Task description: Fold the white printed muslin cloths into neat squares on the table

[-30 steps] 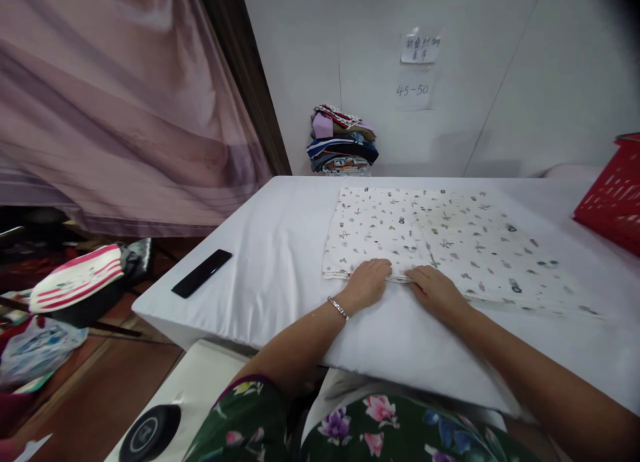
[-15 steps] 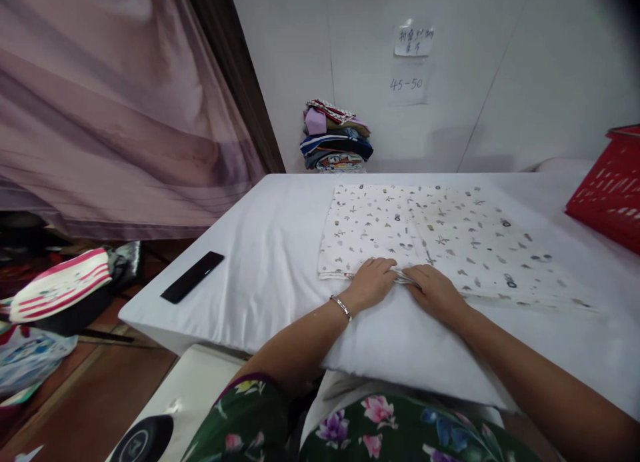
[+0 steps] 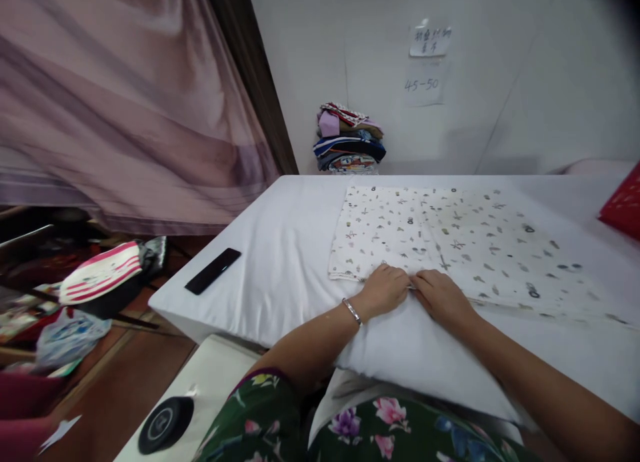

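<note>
A white cloth with small printed motifs lies spread in layers on the white-covered table. My left hand, with a silver bracelet at the wrist, is closed on the cloth's near edge. Close beside it, my right hand pinches the same edge, the two sets of fingertips almost meeting. A crease runs from front to back across the cloth near its middle. The bit of fabric between my fingers is mostly hidden.
A black phone rests on the table's left side. Folded fabrics are stacked at the far edge by the wall. A red basket stands at the far right. Below left is a white stool with a round black object.
Both hands still grip the near edge and have drawn closer together, covering the fold that showed between them. The whole view has shifted, so things appear farther right.
</note>
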Tool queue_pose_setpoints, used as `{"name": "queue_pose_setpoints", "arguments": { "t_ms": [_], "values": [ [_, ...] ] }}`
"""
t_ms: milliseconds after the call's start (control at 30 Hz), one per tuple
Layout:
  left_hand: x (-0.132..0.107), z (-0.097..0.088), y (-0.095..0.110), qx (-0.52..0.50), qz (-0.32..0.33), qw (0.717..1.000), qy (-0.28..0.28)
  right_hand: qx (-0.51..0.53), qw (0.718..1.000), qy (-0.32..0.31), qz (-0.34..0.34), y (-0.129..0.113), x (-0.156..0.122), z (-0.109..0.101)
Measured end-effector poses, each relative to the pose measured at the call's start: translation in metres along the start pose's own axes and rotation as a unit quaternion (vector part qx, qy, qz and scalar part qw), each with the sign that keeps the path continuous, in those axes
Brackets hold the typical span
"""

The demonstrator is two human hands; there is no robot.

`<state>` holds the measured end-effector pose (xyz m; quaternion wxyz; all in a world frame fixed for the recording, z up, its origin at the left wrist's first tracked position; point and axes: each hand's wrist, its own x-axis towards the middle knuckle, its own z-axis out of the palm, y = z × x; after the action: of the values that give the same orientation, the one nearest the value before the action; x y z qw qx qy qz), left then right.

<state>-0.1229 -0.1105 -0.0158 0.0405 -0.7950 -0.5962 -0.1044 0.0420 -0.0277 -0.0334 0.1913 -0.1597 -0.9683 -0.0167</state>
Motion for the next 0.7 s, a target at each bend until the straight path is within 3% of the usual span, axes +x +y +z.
{"name": "queue_pose_setpoints", "arguments": {
  "t_ms": [133, 433, 700],
  "values": [
    [-0.004, -0.001, 0.001, 0.015, 0.002, 1.0, 0.001, 0.0, 1.0, -0.014, -0.016, 0.0, 0.003, 0.002],
    [-0.021, 0.001, -0.001, 0.076, -0.059, 0.995, 0.019, -0.03, 0.999, -0.036, -0.015, -0.007, 0.011, -0.004],
    [-0.032, -0.004, -0.008, 0.074, -0.069, 0.995, 0.012, -0.004, 0.999, -0.036, -0.01, -0.029, 0.035, 0.013]
  ]
}}
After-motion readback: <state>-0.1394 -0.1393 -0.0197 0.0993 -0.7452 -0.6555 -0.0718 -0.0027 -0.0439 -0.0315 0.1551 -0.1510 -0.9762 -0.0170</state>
